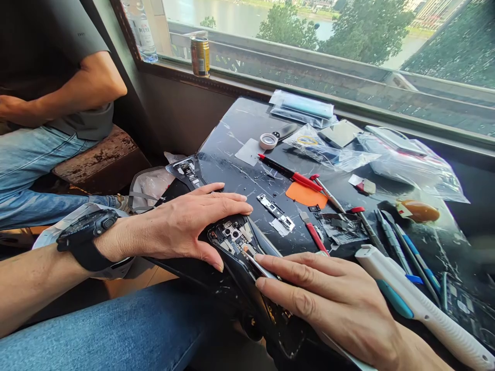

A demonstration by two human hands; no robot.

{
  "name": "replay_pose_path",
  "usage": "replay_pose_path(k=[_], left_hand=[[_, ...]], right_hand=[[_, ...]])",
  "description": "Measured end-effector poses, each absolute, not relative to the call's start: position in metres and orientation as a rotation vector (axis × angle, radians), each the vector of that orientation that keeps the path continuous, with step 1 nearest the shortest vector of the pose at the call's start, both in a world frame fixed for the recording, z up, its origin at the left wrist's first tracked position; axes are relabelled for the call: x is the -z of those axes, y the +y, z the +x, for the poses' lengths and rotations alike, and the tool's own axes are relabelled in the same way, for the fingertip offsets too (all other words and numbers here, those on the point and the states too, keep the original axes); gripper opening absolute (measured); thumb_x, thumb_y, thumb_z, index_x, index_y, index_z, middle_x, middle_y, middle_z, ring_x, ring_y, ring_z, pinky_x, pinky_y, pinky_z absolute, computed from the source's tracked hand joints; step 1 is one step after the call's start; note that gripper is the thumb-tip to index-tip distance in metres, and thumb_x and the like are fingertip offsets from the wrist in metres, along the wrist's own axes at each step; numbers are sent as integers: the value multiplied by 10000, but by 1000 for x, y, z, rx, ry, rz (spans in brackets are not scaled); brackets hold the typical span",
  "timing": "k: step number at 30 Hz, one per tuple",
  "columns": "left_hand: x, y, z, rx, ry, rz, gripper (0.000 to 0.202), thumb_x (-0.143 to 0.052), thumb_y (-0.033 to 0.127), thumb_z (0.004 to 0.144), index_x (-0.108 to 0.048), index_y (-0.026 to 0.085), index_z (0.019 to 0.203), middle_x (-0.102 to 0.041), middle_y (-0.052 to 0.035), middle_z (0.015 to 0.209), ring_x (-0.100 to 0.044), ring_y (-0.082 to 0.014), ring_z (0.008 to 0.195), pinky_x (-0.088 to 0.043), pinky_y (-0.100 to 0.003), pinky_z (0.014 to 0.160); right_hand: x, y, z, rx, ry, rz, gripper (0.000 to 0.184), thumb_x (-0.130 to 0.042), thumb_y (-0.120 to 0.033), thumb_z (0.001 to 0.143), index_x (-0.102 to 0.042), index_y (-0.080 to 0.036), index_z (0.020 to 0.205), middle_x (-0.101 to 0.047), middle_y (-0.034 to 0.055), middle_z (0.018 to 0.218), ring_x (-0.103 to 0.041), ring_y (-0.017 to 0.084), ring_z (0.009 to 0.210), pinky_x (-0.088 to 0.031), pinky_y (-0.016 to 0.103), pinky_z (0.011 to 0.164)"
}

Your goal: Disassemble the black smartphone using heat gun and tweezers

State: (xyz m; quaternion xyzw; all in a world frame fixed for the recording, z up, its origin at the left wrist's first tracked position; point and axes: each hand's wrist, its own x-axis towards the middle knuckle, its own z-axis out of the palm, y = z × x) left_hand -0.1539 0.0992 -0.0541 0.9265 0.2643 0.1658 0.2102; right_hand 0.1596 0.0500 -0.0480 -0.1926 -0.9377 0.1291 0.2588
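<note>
- My left hand (193, 221) lies spread wide over the opened smartphone (232, 242), pressing on its exposed camera end.
- My right hand (320, 293) grips a thin metal pry tool (260, 266) narrowly, its tip against the phone.
- The phone sits at six o'clock on the table (232, 129), over its near edge.
- A metal bracket (275, 212) lies at two o'clock from the phone, with an orange pad (305, 195) beyond it.

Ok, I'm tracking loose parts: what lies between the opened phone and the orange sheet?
In the head view, small metal phone brackets lie on the tabletop between the opened phone and the orange sheet.
</note>
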Motion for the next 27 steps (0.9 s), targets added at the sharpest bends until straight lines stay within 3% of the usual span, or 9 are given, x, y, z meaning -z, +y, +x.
replay_pose_path(k=[7,20,27], left_hand=[[53,99,-153,-427,758,2586,882,-726,631,895,-366,221,1588,-568,-93,1583,-436,-220,1549,-124,-385,1356],[53,99,-152,-417,767,2594,894,-768,601,875,-377,197,1571,-576,-78,1575,-426,-192,1553,-99,-348,1352],[56,101,-153,-460,731,2592,888,-746,625,885,-397,179,1568,-579,-102,1569,-415,-211,1561,-110,-364,1354]], right_hand=[[46,52,157,-303,-2507,-561,186,-634,-160,1046,-737,-204,1196,-817,59,1243,-782,174,941,-648,295,788],[42,51,157,-197,-2590,-491,246,-557,-153,1075,-752,-179,1222,-798,76,1295,-779,187,1068,-639,291,875],[45,52,158,-321,-2609,-470,252,-574,-129,1066,-725,-157,1266,-767,72,1343,-725,211,1098,-606,322,863]])
